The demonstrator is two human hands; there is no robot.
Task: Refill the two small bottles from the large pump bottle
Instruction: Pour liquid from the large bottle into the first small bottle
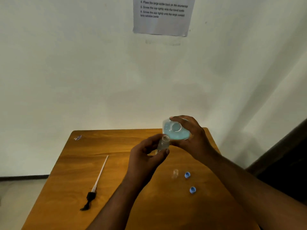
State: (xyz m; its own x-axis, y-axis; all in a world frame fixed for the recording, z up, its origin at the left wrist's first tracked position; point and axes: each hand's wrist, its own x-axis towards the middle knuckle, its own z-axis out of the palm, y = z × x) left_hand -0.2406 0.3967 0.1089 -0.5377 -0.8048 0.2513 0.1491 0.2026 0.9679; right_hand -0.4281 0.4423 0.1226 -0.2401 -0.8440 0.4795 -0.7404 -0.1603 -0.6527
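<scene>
Head view, wooden desk (69, 165). Right hand (191, 138) grips the tilted large bottle (176, 131), blue liquid inside, base hidden by fingers. Left hand (146, 156) pinches an uncapped small bottle (163, 143) just below its mouth. Second small bottle (175, 173), faint, lower centre. Two blue caps (187, 175) beside it. Pump with tube (98, 180) lower left. Wall sheet (163, 15) cut off at top.

The table (86, 163) is showing a smooth, glossy wood grain. The large bottle (176, 131) is looking like clear plastic — pale blue liquid showing through. Both small bottles (163, 143) (175, 173) are appearing transparent, the 2 caps (187, 175) (192, 190) matt blue plastic. The pump (98, 181) is lying there — black head, white tube. Matt paper (163, 15) is hanging on the wall.
</scene>
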